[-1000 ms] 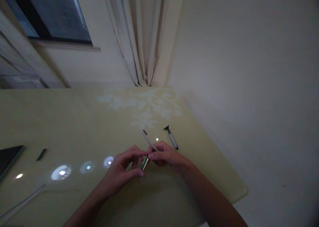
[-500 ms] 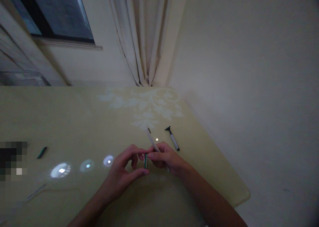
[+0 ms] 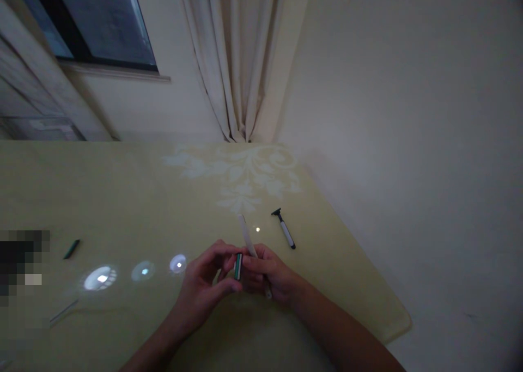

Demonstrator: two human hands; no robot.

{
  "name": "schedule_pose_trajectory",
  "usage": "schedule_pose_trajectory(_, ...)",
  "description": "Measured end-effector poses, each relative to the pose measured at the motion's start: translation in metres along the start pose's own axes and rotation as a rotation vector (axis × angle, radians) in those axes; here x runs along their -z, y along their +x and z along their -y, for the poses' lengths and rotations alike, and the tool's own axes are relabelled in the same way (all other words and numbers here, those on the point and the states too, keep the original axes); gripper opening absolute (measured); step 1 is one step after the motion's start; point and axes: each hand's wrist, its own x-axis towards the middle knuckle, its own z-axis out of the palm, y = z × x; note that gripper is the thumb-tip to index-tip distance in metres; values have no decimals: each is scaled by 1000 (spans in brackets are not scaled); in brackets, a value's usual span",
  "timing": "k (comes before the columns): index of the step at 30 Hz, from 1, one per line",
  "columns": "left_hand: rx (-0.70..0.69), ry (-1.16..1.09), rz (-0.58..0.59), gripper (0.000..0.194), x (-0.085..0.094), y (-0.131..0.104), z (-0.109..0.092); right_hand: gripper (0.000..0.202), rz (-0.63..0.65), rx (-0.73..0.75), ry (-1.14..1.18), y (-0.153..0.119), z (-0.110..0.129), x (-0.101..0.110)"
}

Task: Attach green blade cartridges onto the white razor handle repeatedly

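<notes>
Between the thumb and forefinger of my left hand (image 3: 204, 279) is a small razor blade cartridge (image 3: 238, 267) with green, dark and pale stripes, held on end. My right hand (image 3: 272, 271) grips a slim white toothbrush (image 3: 246, 233), its head tilted up and away and its handle end showing below the fingers. The right fingertips are close against the cartridge's right side; whether they touch it is unclear. Just beyond my right hand, a razor handle (image 3: 285, 227) with a black neck and grey grip lies on the table.
The glossy yellowish table (image 3: 134, 197) ends at a slanting right edge by the wall. A second green and dark cartridge (image 3: 71, 249) and a thin pale stick (image 3: 64, 310) lie on the left. A pixelated patch covers the far left. A curtain (image 3: 241, 61) hangs behind.
The toothbrush has turned in my right hand, so its bristles no longer show and its handle end sits lower. The cartridge has tilted slightly in my left fingers. The view has shifted a little.
</notes>
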Motion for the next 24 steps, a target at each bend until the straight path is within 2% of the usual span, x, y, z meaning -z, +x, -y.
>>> schedule_pose_trajectory(6,26,-56,-11,48,-3,-1,1,46,5,-1,6,0,-5,-1)
schedule_pose_trajectory(11,39,-92,-7,49,-3,-4,4,42,10,25,3,0,-5,-3)
schedule_pose_trajectory(13,26,-71,0,44,-2,-4,3,40,-16,38,19,1,-6,-2)
schedule_pose_trajectory(17,-1,12,-5,23,-1,-1,-1,39,-39,7,27,2,-5,-2)
schedule_pose_trajectory(21,-3,126,-17,18,-3,-1,-3,36,-113,-4,17,5,-7,-6)
schedule_pose_trajectory(24,45,278,-64,22,-3,2,2,38,-246,10,-1,9,-12,-8)
